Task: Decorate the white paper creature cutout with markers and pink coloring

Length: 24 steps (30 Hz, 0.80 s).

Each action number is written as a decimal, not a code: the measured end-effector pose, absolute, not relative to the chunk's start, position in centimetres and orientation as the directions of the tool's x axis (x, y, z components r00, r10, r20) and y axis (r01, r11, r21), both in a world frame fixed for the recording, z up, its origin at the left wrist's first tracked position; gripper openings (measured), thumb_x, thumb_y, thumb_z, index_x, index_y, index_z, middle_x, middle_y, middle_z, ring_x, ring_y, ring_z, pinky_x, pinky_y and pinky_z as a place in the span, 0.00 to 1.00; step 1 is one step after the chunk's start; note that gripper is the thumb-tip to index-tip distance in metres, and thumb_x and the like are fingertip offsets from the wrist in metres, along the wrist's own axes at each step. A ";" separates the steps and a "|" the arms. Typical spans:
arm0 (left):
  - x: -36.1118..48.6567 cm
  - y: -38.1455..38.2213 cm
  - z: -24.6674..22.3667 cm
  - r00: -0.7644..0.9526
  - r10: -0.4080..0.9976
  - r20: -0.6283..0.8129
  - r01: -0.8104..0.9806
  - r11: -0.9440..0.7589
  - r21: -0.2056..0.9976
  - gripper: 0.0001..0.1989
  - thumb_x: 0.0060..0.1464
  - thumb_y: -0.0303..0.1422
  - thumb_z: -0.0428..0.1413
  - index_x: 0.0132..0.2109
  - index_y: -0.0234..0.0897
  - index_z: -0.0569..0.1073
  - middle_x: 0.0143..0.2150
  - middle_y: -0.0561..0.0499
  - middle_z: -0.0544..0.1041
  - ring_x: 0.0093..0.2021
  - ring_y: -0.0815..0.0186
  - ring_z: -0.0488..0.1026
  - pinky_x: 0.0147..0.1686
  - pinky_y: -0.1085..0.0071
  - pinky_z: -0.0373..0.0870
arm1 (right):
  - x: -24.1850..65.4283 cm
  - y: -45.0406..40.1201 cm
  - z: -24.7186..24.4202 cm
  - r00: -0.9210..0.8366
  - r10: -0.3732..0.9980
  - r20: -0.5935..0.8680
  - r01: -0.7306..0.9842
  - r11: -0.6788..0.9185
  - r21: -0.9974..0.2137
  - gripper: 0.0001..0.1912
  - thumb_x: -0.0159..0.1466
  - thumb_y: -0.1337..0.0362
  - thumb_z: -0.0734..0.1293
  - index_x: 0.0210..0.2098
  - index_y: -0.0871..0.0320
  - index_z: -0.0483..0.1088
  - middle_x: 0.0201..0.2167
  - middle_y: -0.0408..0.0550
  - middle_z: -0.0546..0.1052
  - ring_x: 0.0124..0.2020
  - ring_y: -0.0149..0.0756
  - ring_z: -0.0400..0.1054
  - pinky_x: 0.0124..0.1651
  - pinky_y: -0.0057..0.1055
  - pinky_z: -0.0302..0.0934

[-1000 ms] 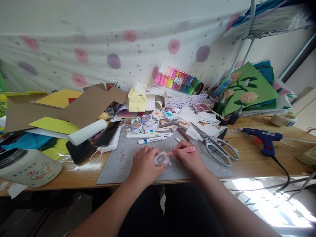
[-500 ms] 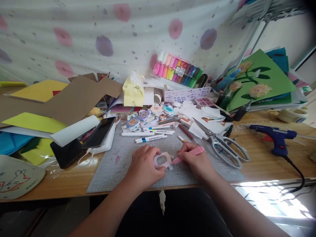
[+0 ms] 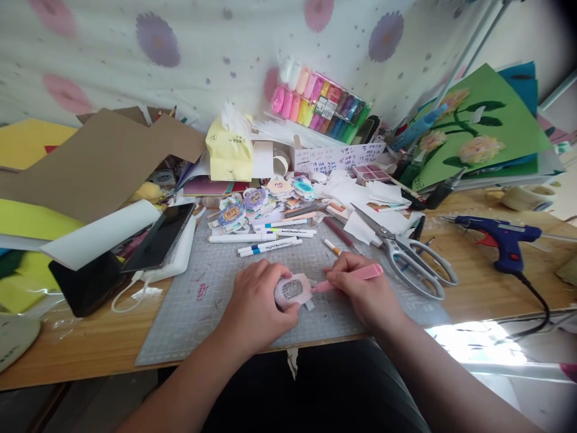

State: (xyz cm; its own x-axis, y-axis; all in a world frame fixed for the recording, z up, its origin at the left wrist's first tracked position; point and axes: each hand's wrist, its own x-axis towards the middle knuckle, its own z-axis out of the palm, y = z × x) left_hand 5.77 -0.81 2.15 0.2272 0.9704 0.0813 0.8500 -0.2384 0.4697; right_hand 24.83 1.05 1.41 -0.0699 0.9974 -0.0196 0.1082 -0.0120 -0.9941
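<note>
My left hand (image 3: 258,300) grips a small layered paper cutout (image 3: 294,290) by its left side, thumb below and fingers above. The cutout is pale pink with a grey patterned oval in its middle and small tabs at the lower right. In my right hand (image 3: 363,297) is a pink marker (image 3: 368,272), pinched like a pen. Its tip meets or nearly meets the cutout's right edge; I cannot tell which. Both hands are over the grey cutting mat (image 3: 180,313). Just beyond them lie white acrylic markers (image 3: 270,246) and a cigarette-like orange-and-white stick (image 3: 332,247).
Large scissors (image 3: 406,255) lie open right of my right hand, with a blue glue gun (image 3: 500,234) farther right. Coloured paper cutouts (image 3: 232,213) and paper scraps crowd behind. A phone (image 3: 160,236) and cable sit left. Bagged coloured clay (image 3: 320,105) leans at the back.
The camera view has shifted slightly. Both hands keep their holds, and the pink marker lies at a slightly flatter angle beside the cutout.
</note>
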 end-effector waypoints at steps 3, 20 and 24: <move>5.7 -0.8 2.1 0.224 0.971 0.086 0.849 -0.237 0.473 0.13 0.44 0.33 0.57 0.40 0.42 0.68 0.38 0.51 0.71 0.44 0.56 0.68 0.46 0.57 0.62 | 24.9 1.1 1.3 -0.061 0.998 -0.013 0.145 -0.004 -0.989 0.11 0.51 0.64 0.68 0.17 0.55 0.63 0.14 0.38 0.67 0.20 0.32 0.59 0.24 0.29 0.51; 5.7 -0.9 2.2 0.228 0.968 0.105 0.842 -0.251 0.477 0.13 0.44 0.33 0.57 0.40 0.41 0.69 0.37 0.51 0.70 0.43 0.56 0.67 0.45 0.57 0.62 | 24.8 0.9 1.3 -0.157 0.987 0.022 0.193 0.053 -0.980 0.10 0.52 0.64 0.67 0.16 0.54 0.63 0.15 0.39 0.67 0.24 0.35 0.63 0.30 0.31 0.56; 5.7 -0.9 2.0 0.231 0.967 0.106 0.839 -0.253 0.482 0.13 0.44 0.32 0.57 0.40 0.41 0.69 0.38 0.51 0.70 0.43 0.56 0.67 0.46 0.57 0.62 | 24.6 1.0 1.3 -0.013 0.999 0.033 0.197 0.035 -0.980 0.10 0.52 0.64 0.67 0.17 0.55 0.63 0.17 0.39 0.68 0.23 0.33 0.61 0.27 0.30 0.53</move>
